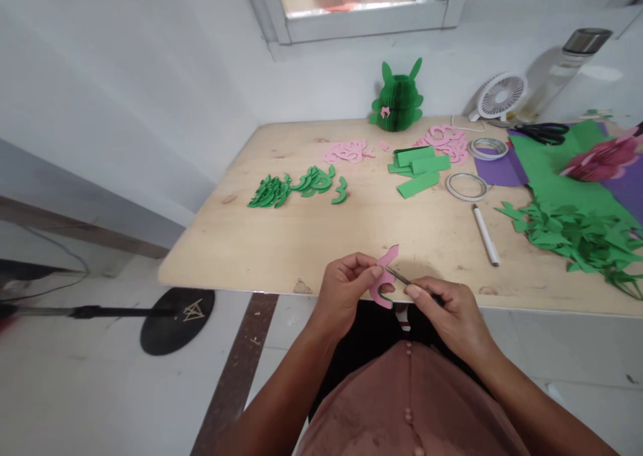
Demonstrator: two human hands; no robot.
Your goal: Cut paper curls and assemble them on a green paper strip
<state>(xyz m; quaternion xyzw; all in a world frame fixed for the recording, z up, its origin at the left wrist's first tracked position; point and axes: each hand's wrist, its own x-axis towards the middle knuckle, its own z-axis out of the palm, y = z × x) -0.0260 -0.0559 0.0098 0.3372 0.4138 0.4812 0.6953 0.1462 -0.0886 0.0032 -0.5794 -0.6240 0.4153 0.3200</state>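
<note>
Over the table's front edge, my left hand (347, 287) pinches a curved pink paper piece (382, 278) between thumb and fingers. A bit of green shows along the lower rim of that piece. My right hand (445, 307) is closed on a thin, dark-handled metal tool (400, 276), possibly scissors; its tip meets the pink paper. Most of the handle is hidden by my fingers. Beyond my hands lie curved green cutouts (314, 181), another green pile (270, 191), pink cutouts (347, 151) and green paper strips (419, 168).
On the wooden table (241, 242) are a white pen (485, 235), tape rolls (467, 187), green scraps (577, 235) and black-handled scissors (542, 133). A green paper figure (396, 104), a small fan (501, 96) and a bottle (567, 74) stand at the back.
</note>
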